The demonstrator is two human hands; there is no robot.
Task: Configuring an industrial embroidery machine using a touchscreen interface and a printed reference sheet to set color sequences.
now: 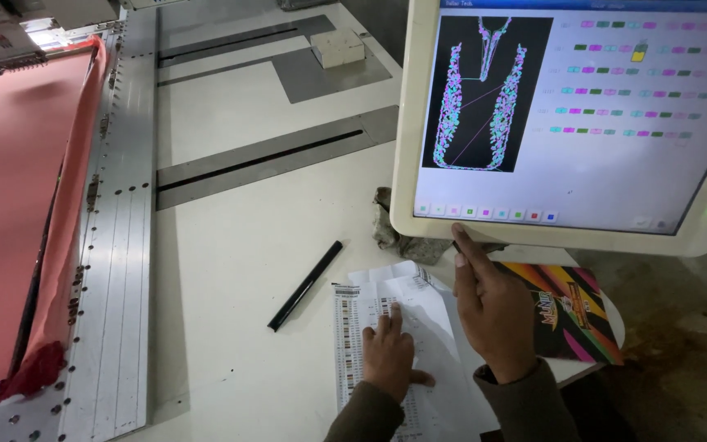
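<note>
Nearest, left hand (388,354) flat and open, pinning thin, floppy printed sheet (370,327) on table (231,270); probably best lifted by an edge. Right hand (488,307) open, fingertip on touchscreen (570,115) rim. Beyond, black pen (305,285).

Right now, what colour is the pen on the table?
Black pen, clearest in the head view.

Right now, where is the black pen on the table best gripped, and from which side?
Grip the pen near its middle, pinching across the thin barrel from above. It lies flat and diagonal on the table with bare space all around, left of the left hand.
</note>
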